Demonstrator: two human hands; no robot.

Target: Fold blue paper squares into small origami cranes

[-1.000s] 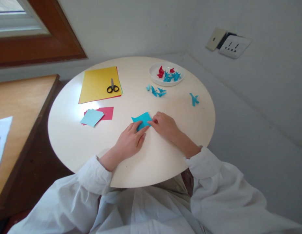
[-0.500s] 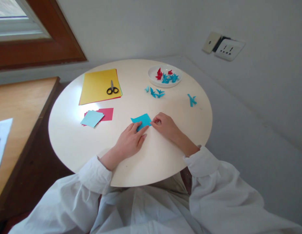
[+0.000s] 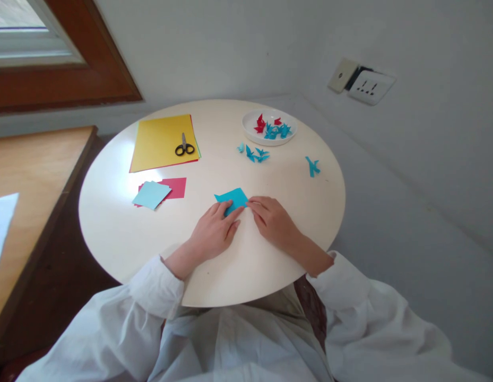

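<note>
- one sheet of blue paper (image 3: pixel 237 197): lay on the round white table (image 3: pixel 246 273) in front of you, between your hands, its far edge uncovered and a pointed tip jutting out at the left.
- your left hand (image 3: pixel 214 231): fingers spread apart, the fingertips resting on the near part of the paper, seemingly as an anchor.
- your right hand (image 3: pixel 275 223): fingertips gathered at the paper's right corner; whether they pinched it or merely touched it could not be told.
- step in hand, as judged: a corner or edge being settled at the right, the paper braced from the left.
- anchoring: light, even pressure from your left fingers was called for, enough to prevent turning without marking stray creases.
- alignment: the corner deserved squaring before any firm press, since thin paper would likely hold a crooked line.
- risk: a tug from your right hand could have slid the paper or bent its corner.
- surroundings: light blue squares (image 3: pixel 151 195) and scissors (image 3: pixel 184 145) lay well apart from your right hand.
</note>
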